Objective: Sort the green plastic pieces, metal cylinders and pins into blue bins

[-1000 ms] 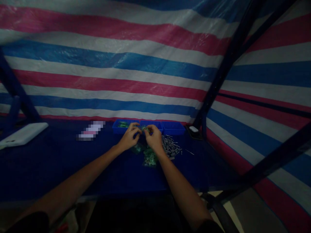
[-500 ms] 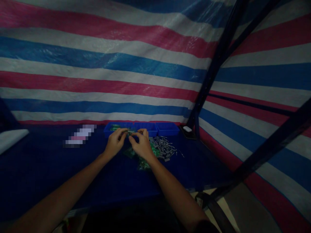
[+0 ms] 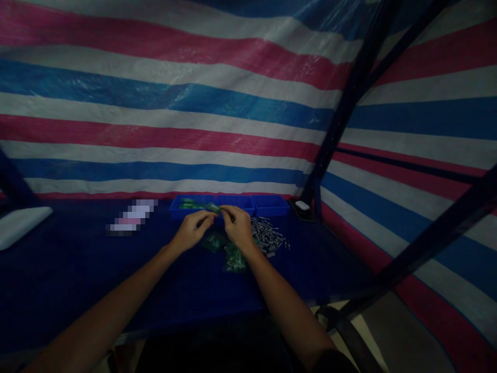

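Both of my hands are raised over the table, just in front of the blue bins. Between their fingertips is a small green-tinted plastic bag (image 3: 212, 207); its contents are too dim to make out. My left hand (image 3: 191, 229) pinches the bag's left side with thumb and fingers. On the other side my right hand (image 3: 238, 227) is closed at its right end, fingertips partly hidden. Below them lie more green plastic bags (image 3: 235, 260) with small parts inside, and a flatter green bag (image 3: 213, 242). A pile of metal pins and grey cylinders (image 3: 267, 234) spreads beside my right hand.
Three blue bins stand in a row at the back; the left bin (image 3: 175, 210) has green bags in it. A white case (image 3: 302, 205) rests on a dark pad at the right. A white object (image 3: 23, 225) lies far left. Dark metal posts (image 3: 330, 134) and striped sheeting enclose the table.
The small bag now shows greener and more fully between my fingertips. My right hand has turned slightly and shifted right. The whole view has moved a little.
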`<state>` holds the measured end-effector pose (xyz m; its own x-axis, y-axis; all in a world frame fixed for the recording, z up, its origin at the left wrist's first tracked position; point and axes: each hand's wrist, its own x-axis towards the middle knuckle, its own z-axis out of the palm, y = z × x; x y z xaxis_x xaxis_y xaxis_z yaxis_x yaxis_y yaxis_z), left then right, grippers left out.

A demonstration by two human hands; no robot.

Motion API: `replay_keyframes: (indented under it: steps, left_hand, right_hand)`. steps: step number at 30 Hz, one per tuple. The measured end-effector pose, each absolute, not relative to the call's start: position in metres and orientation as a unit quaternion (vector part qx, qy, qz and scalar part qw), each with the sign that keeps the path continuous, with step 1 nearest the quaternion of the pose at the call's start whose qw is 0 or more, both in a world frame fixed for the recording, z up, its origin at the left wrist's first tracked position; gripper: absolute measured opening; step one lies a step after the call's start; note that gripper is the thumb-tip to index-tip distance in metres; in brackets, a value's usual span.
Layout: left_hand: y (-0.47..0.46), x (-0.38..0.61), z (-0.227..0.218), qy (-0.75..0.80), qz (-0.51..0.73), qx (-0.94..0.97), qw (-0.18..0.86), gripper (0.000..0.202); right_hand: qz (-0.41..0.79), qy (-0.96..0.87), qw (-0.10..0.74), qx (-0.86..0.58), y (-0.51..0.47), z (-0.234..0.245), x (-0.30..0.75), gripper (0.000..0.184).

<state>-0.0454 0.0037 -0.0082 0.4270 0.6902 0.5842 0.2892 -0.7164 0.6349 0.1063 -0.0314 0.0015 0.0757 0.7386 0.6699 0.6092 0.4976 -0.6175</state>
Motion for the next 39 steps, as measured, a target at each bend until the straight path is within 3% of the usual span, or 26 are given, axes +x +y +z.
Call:
replay_keyframes:
  steps: [3,5,10,14,19,25,28,30,32,35,39]
  left_hand:
    - [0.014,-0.047,-0.013,0.332,0.491,0.694,0.409,0.043]
    - [0.018,-0.046,-0.015,0.340,0.504,0.610,0.508,0.037]
    - [0.019,-0.040,-0.010,0.363,0.497,0.491,0.617,0.028]
    - [0.026,-0.046,-0.004,0.389,0.558,0.424,0.598,0.027]
    - [0.037,-0.064,-0.001,0.434,0.577,0.401,0.563,0.023]
    - [0.039,-0.072,-0.011,0.437,0.441,0.520,0.587,0.028]
    - [0.040,-0.067,-0.024,0.466,0.367,0.625,0.506,0.034]
    - [0.038,-0.063,-0.030,0.462,0.347,0.696,0.427,0.035]
    - [0.036,-0.058,-0.033,0.435,0.335,0.751,0.365,0.035]
    - [0.031,-0.054,-0.028,0.409,0.330,0.784,0.330,0.039]
    - [0.029,-0.056,-0.020,0.466,0.362,0.732,0.340,0.052]
  right_hand:
    - [0.036,-0.707,0.509,-0.490,-0.033,-0.001,0.104,0.030]
    - [0.031,-0.707,0.509,-0.490,-0.033,-0.002,0.103,0.031]
    - [0.038,-0.696,0.521,-0.493,-0.030,-0.003,0.104,0.027]
    - [0.051,-0.676,0.526,-0.514,-0.028,-0.003,0.106,0.031]
    - [0.055,-0.725,0.444,-0.524,-0.031,-0.001,0.102,0.022]
    - [0.039,-0.802,0.235,-0.548,-0.042,-0.002,0.100,0.036]
    - [0.043,-0.828,0.107,-0.549,-0.045,-0.005,0.103,0.055]
    - [0.038,-0.835,0.071,-0.545,-0.046,-0.005,0.103,0.059]
    - [0.025,-0.839,0.072,-0.538,-0.047,-0.004,0.103,0.050]
    - [0.001,-0.840,0.099,-0.533,-0.047,0.000,0.102,0.020]
    - [-0.050,-0.797,0.211,-0.564,-0.045,0.006,0.104,0.016]
